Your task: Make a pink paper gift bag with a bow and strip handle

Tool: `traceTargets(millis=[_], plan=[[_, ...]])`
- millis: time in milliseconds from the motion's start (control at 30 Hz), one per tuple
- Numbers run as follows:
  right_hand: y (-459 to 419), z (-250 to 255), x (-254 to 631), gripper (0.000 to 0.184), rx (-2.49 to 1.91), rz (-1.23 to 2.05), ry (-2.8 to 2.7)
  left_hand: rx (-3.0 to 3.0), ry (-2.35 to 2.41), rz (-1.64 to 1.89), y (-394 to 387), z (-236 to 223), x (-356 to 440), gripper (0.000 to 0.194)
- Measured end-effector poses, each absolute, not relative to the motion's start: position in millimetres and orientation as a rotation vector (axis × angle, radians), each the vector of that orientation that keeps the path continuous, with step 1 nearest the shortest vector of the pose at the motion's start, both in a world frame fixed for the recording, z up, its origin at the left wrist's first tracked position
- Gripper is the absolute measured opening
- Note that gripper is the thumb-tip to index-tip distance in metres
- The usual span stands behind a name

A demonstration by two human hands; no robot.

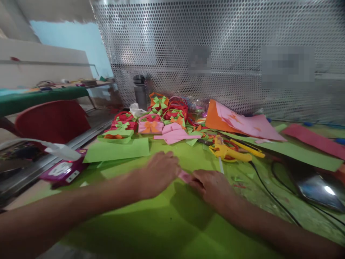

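Between my two hands stretches a small pink piece (184,176), looking like paper or felt. My left hand (161,172) has its fingers closed on the left end of it. The other end is pinched in my right hand (211,185), thumb and fingers together. Both hands hang over the green tabletop (161,219), slightly blurred. Beyond them lie pink cut pieces (174,133) with a long strip across them. A yellow glue gun (229,153) rests to the right of the pink pieces, its black cord running toward me.
Small bow-trimmed bags (151,126) are grouped at the back. Light green sheets (118,150) lie at left, near a purple power strip (64,169). Pink and orange sheets (242,120), a phone (320,190) and a grey bottle (140,91) also surround the work spot. Perforated metal (167,32) stands behind.
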State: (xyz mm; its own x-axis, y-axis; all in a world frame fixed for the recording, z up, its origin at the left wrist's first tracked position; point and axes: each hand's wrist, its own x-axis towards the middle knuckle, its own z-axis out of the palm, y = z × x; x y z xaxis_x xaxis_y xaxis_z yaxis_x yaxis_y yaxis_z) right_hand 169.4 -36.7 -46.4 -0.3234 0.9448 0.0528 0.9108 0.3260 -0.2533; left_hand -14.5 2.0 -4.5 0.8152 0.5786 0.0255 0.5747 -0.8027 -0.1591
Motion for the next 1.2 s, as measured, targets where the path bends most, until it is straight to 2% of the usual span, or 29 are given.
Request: traceTargets(millis=[100, 233, 333, 433, 600, 733, 800, 967, 1200], plan=[[-35, -46, 170, 0.019, -1.669, 0.229, -2.425, -2.816, -0.659, 0.038, -14, -22, -7, 0.009], [-34, -41, 171, 0.024, -1.680, 0.251, -2.459, -2.727, -0.520, -0.046, -7, -38, -11, 0.010], [-38, -37, 171, 0.015, -1.590, 0.181, -2.542, -2.717, -0.473, -0.129, 2, -44, -13, 0.006], [-48, -35, 170, 0.003, -1.482, -0.119, -2.612, -2.725, -0.485, -0.179, 5, -47, -14, 0.005], [-66, -41, 165, 0.021, -1.373, -0.649, -2.726, -2.749, -0.555, -0.246, 6, -49, -19, 0.005], [-68, -45, 163, 0.021, -1.327, -0.830, -2.704, -2.799, -0.599, -0.352, 7, -51, -21, 0.018], [-67, -43, 164, 0.020, -1.312, -0.870, -2.709, -2.800, -0.609, -0.370, 8, -53, -20, 0.021], [-61, -38, 168, 0.018, -1.201, -0.902, -2.734, -2.733, -0.527, -0.475, 12, -53, -20, 0.009], [-53, -41, 176, 0.014, -1.118, -0.745, -2.736, -2.630, -0.514, -0.446, 4, -46, -26, 0.017]])
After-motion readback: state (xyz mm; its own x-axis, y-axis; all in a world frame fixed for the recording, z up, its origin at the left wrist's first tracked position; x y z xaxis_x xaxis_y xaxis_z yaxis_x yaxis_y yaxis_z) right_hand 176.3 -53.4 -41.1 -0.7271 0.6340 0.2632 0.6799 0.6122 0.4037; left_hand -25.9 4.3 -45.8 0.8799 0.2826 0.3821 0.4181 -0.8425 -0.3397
